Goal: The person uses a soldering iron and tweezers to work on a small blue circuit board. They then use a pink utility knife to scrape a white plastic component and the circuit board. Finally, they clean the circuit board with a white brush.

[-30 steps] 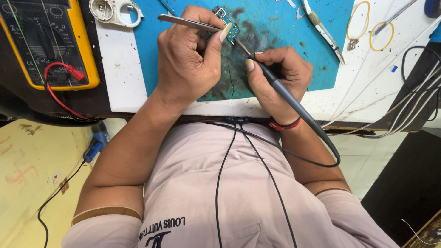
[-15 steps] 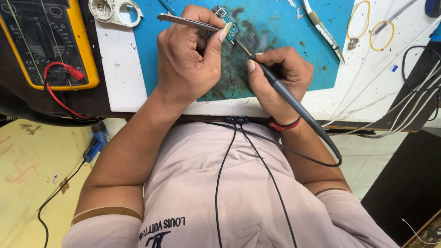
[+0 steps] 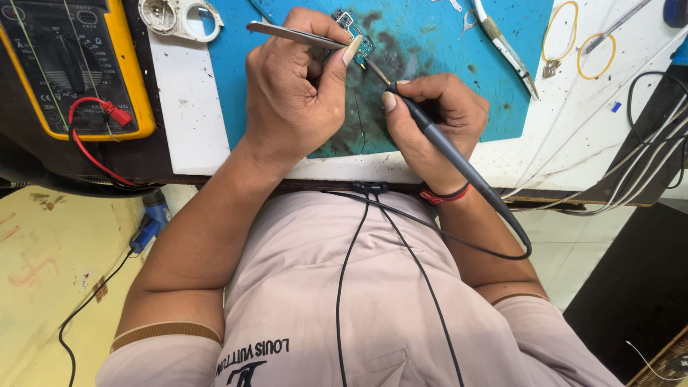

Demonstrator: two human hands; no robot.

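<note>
My left hand (image 3: pixel 301 93) is closed around metal tweezers (image 3: pixel 287 34), whose handle sticks out to the left; their tips are hidden near a small circuit board (image 3: pixel 356 32). My right hand (image 3: pixel 437 118) grips a dark soldering iron (image 3: pixel 448 150) like a pen, its thin tip (image 3: pixel 374 69) slanting up to the board's lower edge. The board lies on a blue work mat (image 3: pixel 423 50) stained dark around it. The iron's black cable (image 3: pixel 502 236) loops down past my right wrist, which wears a red band.
A yellow multimeter (image 3: pixel 72 64) with a red lead sits at the left on the white bench (image 3: pixel 190 122). A round metal part (image 3: pixel 175 14) lies above the mat's left corner. Pliers (image 3: pixel 505 46), yellow wire loops (image 3: pixel 573 32) and several cables (image 3: pixel 645 143) are on the right.
</note>
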